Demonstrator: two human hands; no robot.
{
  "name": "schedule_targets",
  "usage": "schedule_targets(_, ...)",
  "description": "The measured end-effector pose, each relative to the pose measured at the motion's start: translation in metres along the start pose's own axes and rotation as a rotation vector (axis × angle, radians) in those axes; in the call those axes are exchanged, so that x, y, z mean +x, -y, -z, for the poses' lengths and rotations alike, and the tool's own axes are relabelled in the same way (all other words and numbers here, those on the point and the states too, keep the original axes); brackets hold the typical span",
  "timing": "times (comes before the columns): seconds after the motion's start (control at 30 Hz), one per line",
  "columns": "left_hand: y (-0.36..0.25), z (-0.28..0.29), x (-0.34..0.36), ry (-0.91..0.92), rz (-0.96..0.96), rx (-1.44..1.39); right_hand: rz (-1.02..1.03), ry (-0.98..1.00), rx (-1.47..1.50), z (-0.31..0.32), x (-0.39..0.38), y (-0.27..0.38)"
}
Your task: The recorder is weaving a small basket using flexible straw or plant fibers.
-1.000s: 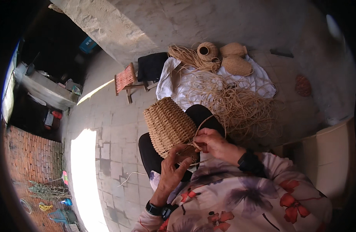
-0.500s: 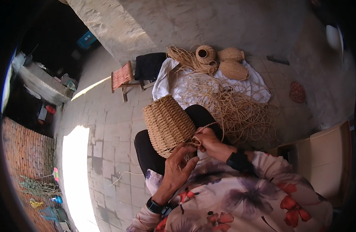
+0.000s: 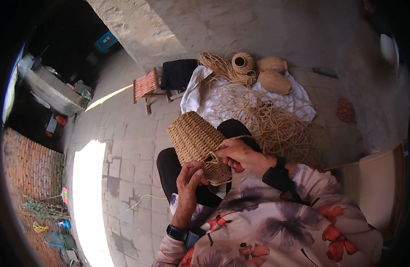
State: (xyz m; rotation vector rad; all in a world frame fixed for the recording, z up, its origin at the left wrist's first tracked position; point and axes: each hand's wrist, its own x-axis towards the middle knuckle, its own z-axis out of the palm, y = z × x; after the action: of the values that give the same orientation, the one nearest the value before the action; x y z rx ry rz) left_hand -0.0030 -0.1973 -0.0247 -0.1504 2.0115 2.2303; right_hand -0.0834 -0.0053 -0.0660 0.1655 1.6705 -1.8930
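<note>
A woven tan basket (image 3: pixel 193 135) lies tilted across my dark-trousered legs, its open end toward me. My left hand (image 3: pixel 191 178) is at the lower rim, fingers curled against it beside a small loop of cord (image 3: pixel 213 158). My right hand (image 3: pixel 240 155) is closed on the cord at the rim's right side, with a length of it arcing above my fingers. What my curled fingertips grip exactly is partly hidden.
A white cloth (image 3: pixel 190 100) holds loose cord (image 3: pixel 280 133) and three woven pots (image 3: pixel 274 82). Behind are a folding stool (image 3: pixel 146 84), a dark cushion (image 3: pixel 178 73) and a plaster wall. A cardboard sheet (image 3: pixel 374 178) stands right; a brick wall (image 3: pixel 31 164) is left.
My left hand has moved up along the rim, and my right hand has risen slightly. The basket has turned a little, showing a loop of cord between my hands.
</note>
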Motion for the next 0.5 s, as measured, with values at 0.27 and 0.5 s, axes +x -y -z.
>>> schedule_targets(0.27, 0.002, 0.003, 0.001, -0.022, 0.02, -0.001, 0.352, -0.306, -0.602, 0.075, 0.013, -0.012)
schedule_targets(0.5, 0.01, 0.009, 0.004, -0.024, 0.006, 0.023, 0.916, -0.301, -1.132, 0.081, -0.015, -0.007)
